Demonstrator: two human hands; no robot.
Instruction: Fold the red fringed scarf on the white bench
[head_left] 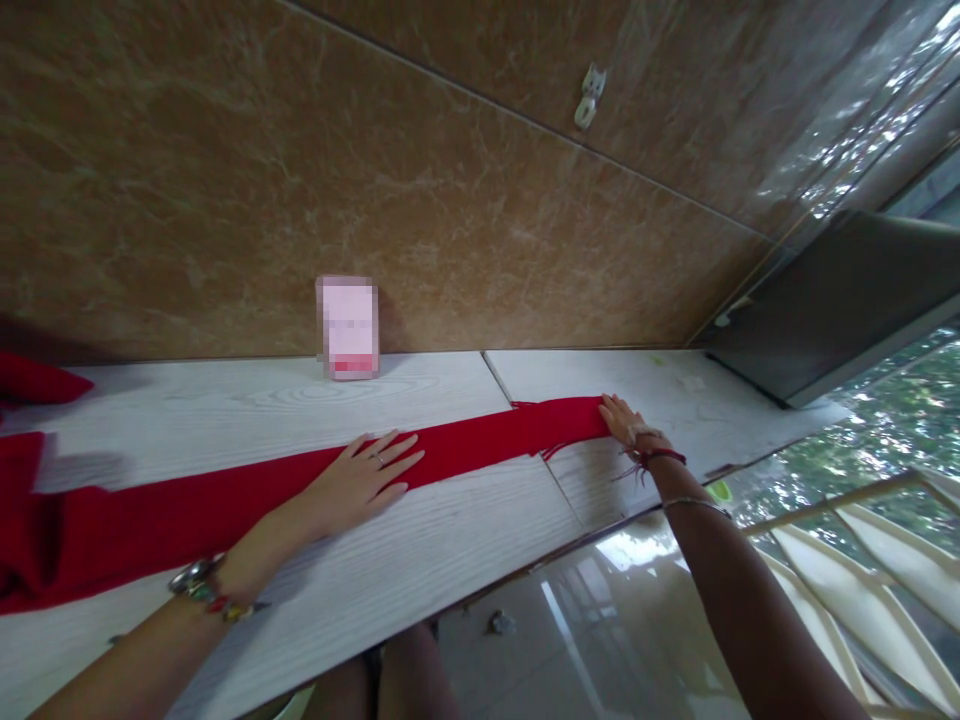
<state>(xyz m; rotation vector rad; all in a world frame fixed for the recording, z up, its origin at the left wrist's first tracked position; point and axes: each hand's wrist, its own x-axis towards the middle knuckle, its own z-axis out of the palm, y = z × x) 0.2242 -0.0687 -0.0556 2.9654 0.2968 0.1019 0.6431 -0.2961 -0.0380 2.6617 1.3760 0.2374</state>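
Note:
A long red scarf (465,445) stretches across the white wood-grain table (480,530), folded lengthwise into a narrow band. Strands of fringe show at its upper and lower edges, a short way from the right end. My left hand (367,478) lies flat on the middle of the band, fingers spread, a ring on one of them. At the right end of the scarf rests my right hand (624,418), its fingers stretched out over the edge. Toward the left the cloth widens and bunches in loose folds, partly out of view.
A blurred pink-and-white box (349,325) stands against the brown marbled wall (420,220). More red cloth (41,380) lies at the far left. At right are a dark panel (840,300) and a cream slatted chair (862,570). A small white hook (590,97) sticks to the wall.

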